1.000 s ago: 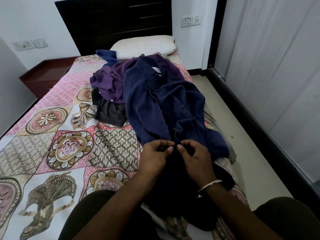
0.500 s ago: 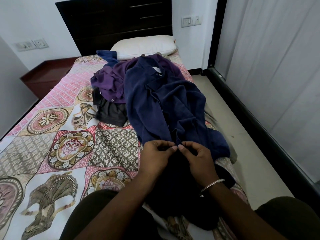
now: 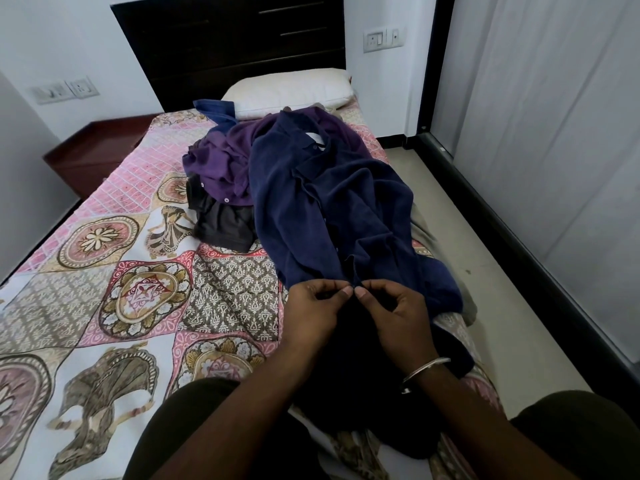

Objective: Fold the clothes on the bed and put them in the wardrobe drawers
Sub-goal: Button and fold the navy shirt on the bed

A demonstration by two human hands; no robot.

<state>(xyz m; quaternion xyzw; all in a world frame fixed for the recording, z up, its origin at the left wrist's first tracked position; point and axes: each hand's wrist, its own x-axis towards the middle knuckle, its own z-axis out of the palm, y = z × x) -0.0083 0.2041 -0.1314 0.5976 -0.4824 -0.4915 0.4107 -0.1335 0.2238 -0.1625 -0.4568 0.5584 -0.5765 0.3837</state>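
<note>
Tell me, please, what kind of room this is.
Most likely a bedroom in a home. A bed with a patterned cover and a pillow stands against a dark headboard, and loose clothes lie piled on it.
</note>
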